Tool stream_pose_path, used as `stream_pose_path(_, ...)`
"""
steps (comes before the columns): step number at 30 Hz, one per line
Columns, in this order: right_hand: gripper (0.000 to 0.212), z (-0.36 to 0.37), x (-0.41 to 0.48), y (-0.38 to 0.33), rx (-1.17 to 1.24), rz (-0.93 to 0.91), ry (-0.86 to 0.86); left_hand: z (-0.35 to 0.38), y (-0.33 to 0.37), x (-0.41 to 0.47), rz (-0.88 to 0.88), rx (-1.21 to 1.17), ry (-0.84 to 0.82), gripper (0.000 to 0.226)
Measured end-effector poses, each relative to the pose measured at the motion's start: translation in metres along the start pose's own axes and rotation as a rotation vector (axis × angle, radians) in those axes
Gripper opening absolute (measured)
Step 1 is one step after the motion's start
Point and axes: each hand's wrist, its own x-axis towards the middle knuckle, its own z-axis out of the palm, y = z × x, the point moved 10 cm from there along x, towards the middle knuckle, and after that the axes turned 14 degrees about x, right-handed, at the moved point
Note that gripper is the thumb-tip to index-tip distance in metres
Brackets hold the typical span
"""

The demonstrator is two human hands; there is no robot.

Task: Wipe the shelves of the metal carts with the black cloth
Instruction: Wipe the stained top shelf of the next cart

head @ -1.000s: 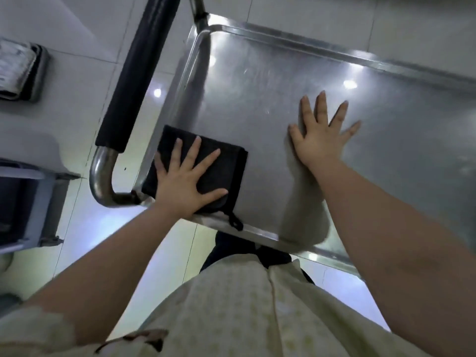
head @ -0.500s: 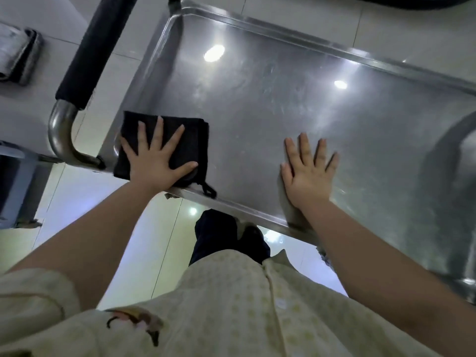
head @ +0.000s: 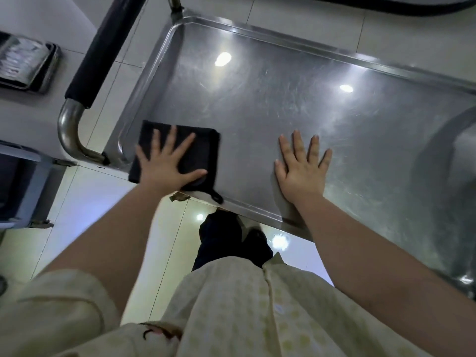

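Steel shelf (head: pixel 257 112) below: my left hand (head: pixel 164 168), fingers splayed, presses the black cloth (head: pixel 203 146) at eight o'clock; right hand (head: pixel 301 173) flat, empty, at six.

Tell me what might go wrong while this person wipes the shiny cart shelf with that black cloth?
1. The black cloth lies at the near-left corner of the shelf, with its loop hanging over the rim. The left hand only presses it flat, so a stroke toward the body could drag it off.
2. The right hand rests flat on bare steel. It may leave smears there, or push the shelf away if leaned on.
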Motion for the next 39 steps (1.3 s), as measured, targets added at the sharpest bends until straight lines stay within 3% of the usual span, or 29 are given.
stream_pose_path(3,0.06,0.004,0.0,-0.004,-0.003,-0.002,0.004,0.003,-0.053,0.013,-0.031,-0.007,-0.039,0.094)
stream_pose_path(7,0.06,0.003,0.002,-0.003,-0.023,0.001,0.006,0.004,-0.048,0.015,-0.027,0.039,0.008,0.095)
stream_pose_path(15,0.059,-0.002,0.0,0.002,-0.044,-0.003,0.007,-0.011,0.15,-0.027,0.151,0.025,0.014,0.095)
stream_pose_path(17,0.06,-0.004,0.001,0.004,-0.033,-0.004,-0.002,-0.016,0.168,-0.031,0.175,-0.001,0.018,0.093)
stream_pose_path(21,0.059,-0.001,0.004,0.003,-0.04,0.004,-0.058,-0.014,0.124,-0.027,0.166,-0.04,0.031,0.092)
stream_pose_path(27,0.072,0.001,0.005,0.002,-0.058,-0.007,-0.082,0.001,-0.04,-0.003,-0.111,-0.045,-0.072,0.097)
stream_pose_path(30,0.073,0.001,0.005,0.0,-0.077,-0.013,-0.076,0.005,-0.051,0.002,-0.132,-0.022,-0.105,0.098)
stream_pose_path(33,0.07,0.001,0.005,0.0,-0.082,-0.019,-0.082,0.001,0.003,0.0,-0.083,-0.003,-0.068,0.1)
stream_pose_path(36,0.066,-0.003,0.005,0.0,-0.038,-0.029,-0.082,-0.008,0.102,-0.015,0.098,0.02,-0.012,0.099)
stream_pose_path(39,0.068,-0.018,0.005,0.001,0.208,-0.064,-0.075,-0.014,0.19,-0.04,0.175,0.002,-0.008,0.096)
